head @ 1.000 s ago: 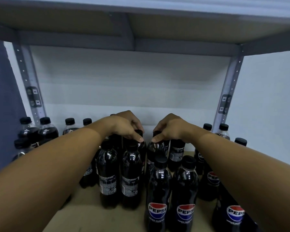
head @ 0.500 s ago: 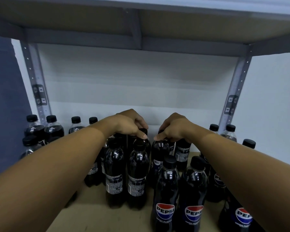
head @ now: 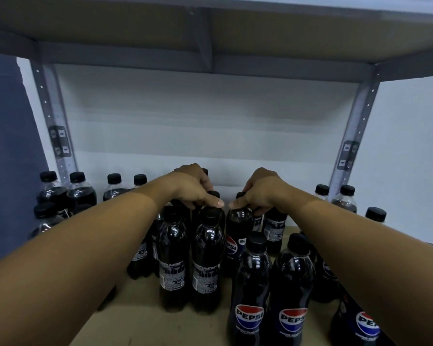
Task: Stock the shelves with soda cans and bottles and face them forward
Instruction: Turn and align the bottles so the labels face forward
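Both hands gripped bottle caps mid-shelf [head: 140, 318]: left hand [head: 194, 187] fingers pinched one, right hand [head: 263, 191] another. In front, two bottles [head: 250, 283] showed PEPSI; two [head: 173, 258] showed back labels.

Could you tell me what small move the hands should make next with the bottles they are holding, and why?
Probably the right hand should keep twisting its bottle until the logo faces squarely forward. Its Pepsi logo shows only partly, turned off to the side, while the two front bottles show theirs full on. The back-label pair below the left hand would likely come after.
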Demonstrator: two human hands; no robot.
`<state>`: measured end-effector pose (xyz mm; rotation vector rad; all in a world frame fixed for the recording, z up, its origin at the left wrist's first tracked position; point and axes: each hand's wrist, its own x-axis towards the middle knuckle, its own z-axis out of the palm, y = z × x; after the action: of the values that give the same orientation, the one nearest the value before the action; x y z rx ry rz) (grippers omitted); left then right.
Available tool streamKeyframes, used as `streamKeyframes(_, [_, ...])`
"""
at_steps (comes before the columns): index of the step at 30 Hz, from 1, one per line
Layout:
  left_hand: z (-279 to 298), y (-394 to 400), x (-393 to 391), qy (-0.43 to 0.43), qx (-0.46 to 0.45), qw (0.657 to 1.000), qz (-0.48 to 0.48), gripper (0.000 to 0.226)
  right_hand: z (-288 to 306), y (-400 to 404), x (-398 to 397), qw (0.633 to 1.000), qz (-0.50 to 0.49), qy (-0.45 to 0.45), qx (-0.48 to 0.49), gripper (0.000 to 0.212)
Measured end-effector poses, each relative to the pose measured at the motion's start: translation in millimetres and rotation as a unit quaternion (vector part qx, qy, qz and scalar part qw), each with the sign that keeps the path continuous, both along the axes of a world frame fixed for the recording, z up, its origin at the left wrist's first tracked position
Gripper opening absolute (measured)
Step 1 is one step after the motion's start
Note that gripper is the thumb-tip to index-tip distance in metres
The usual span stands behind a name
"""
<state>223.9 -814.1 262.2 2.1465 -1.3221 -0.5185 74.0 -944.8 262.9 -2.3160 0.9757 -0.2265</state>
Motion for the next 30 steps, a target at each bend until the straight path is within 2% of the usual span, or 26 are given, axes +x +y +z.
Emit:
streamKeyframes(2, [0.5, -1.9, 0.2, 0.006, 0.001, 1.000, 0.005, 0.046, -1.2, -1.4, 3.0, 1.000, -0.002, -0.003, 0.004, 0.053])
streamKeyframes(5, [1.4, -1.7, 6.6, 0.034, 0.024, 0.999, -0.020, 0.026, -1.9, -6.4, 1.3, 0.999, 0.019, -0.010, 0.027, 0.044])
streamKeyframes(7, [1.1, -0.7, 8.7, 0.058, 0.030, 0.997, -0.031, 0.022, -3.1, -8.6, -1.3, 0.998, 0.031, -0.021, 0.051, 0.042])
streamKeyframes(12, [0.4, -3.2, 7.0, 0.039, 0.024, 0.998, -0.035, 0.044, -5.3, -7.4, -0.3, 0.999, 0.035, 0.000, 0.028, 0.054])
streamKeyframes(18, [-4.3, -11.6, 10.1, 0.005, 0.034, 0.999, -0.041, 0.028, -1.0, -5.6, -1.6, 0.994, 0.060, 0.059, -0.070, 0.042])
streamKeyframes(24, [-3.4, -20.5, -3.3, -0.020, 0.026, 0.998, -0.062, 0.030, -0.6, -15.8, -15.1, 0.993, 0.071, 0.063, -0.065, 0.046])
streamKeyframes(30, [-0.5, -29.7, -25.1, -0.026, 0.041, 0.995, -0.088, 0.033, -2.5, -33.5, -36.6, 0.997, 0.065, 0.042, -0.014, 0.050])
